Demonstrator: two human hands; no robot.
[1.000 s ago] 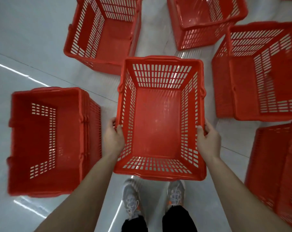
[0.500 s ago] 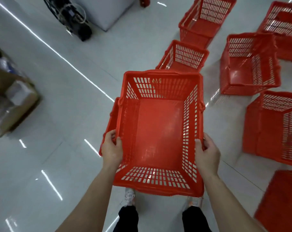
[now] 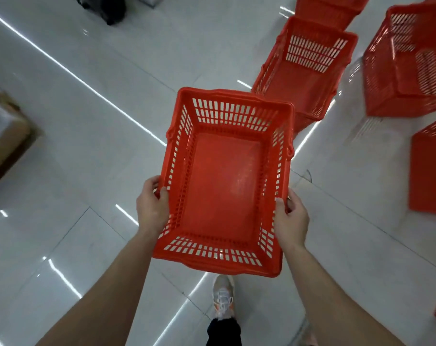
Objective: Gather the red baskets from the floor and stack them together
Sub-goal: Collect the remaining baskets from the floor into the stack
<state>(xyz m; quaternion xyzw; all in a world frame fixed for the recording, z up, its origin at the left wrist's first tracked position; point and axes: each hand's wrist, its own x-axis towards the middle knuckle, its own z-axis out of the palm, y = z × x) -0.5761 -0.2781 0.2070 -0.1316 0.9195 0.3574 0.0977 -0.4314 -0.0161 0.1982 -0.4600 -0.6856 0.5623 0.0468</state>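
I hold a red slotted basket [image 3: 224, 181] in front of me, above the floor, its open top facing me. My left hand [image 3: 152, 206] grips its left rim and my right hand [image 3: 290, 218] grips its right rim, both near the end closest to me. The basket is empty. Beyond it on the floor stands another red basket [image 3: 304, 68], partly hidden behind the held one. Further red baskets lie to the right: one tipped at the upper right [image 3: 409, 61] and one at the right edge [image 3: 429, 171].
The floor is glossy white tile [image 3: 87, 146] with light streaks. A cardboard box [image 3: 4, 136] sits at the left edge. A dark object [image 3: 107, 8] lies at the top left. My shoe [image 3: 223, 299] is below the basket.
The view has swung left and the floor baskets have shifted toward the right side. I still carry the same basket in both hands; the stack formerly at my left is out of sight.
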